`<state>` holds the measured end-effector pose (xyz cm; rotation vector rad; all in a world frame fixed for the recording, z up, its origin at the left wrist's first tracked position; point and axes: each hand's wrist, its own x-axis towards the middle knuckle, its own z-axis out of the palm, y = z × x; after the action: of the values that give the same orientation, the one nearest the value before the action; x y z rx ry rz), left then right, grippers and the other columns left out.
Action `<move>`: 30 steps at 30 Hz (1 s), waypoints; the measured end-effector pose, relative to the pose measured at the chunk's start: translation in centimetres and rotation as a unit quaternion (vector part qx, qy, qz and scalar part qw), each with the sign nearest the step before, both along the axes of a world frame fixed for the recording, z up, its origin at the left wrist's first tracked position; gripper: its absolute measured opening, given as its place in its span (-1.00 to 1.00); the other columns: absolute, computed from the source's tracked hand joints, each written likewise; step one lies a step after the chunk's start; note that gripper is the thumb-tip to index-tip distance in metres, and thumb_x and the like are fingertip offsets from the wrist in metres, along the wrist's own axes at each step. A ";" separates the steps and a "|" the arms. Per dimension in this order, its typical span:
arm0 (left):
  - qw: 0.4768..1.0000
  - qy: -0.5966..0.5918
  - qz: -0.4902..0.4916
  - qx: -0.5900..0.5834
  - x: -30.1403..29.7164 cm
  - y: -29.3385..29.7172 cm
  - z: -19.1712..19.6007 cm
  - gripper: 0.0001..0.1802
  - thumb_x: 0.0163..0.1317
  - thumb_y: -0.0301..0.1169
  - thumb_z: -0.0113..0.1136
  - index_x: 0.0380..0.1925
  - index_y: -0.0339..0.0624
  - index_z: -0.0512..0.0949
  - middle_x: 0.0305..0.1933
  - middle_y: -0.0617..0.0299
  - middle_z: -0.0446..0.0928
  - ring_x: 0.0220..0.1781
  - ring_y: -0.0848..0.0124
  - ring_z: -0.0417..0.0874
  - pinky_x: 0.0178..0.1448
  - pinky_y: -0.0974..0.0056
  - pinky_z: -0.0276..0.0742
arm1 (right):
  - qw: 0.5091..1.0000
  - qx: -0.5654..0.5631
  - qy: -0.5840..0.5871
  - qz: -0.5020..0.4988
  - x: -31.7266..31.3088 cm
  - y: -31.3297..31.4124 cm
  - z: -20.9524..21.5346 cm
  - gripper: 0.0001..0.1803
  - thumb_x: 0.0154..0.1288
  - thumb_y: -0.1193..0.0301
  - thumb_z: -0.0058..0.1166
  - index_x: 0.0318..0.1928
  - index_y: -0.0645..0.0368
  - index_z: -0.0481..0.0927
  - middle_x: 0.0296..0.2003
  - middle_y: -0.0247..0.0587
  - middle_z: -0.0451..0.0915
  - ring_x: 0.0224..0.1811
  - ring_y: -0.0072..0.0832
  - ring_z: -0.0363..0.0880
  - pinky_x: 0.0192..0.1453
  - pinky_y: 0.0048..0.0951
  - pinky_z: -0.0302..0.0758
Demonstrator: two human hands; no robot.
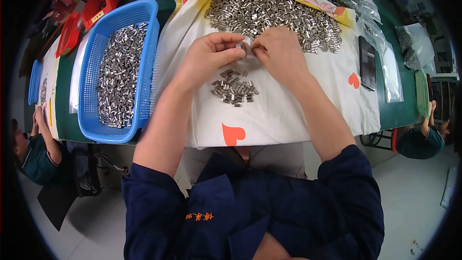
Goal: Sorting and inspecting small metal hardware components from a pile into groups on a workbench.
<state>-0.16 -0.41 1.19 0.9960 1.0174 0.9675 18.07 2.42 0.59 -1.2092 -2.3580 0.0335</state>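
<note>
Head view. Hands are seen meeting over a white cloth [288, 110] with orange hearts, spread on the green counter [404, 110]. Left hand [211, 55] and right hand [279, 53] are closed together on a small silvery metal piece [245, 44], pinched between the fingertips of both; each grip is narrow and holding that piece. Just below the grip, toward the person, a small cluster of metal sleeves [234, 87] is laid on the cloth. Beyond the grip, a large heap of the same sleeves [269, 12] is spread. Well to the left of the grip, a blue basket [144, 67] filled with sleeves is set. To the right of the grip, a dark phone [367, 62] is placed.
</note>
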 end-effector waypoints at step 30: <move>0.991 0.076 -0.099 0.042 0.1 -0.3 -0.4 -0.70 -0.03 -0.53 0.24 -0.23 -0.33 0.51 -0.37 0.25 0.56 -0.33 0.60 0.53 -0.25 0.53 0.44 | 0.959 -0.194 0.203 -0.037 0.6 0.5 0.6 -0.88 0.00 0.46 0.10 -0.39 0.19 0.56 -0.48 -0.32 0.55 -0.43 -0.53 0.48 -0.27 -0.53 0.40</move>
<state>-0.07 -0.66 0.83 1.2318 0.9873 0.7841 18.69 2.93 1.17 -1.3161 -1.9923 0.6834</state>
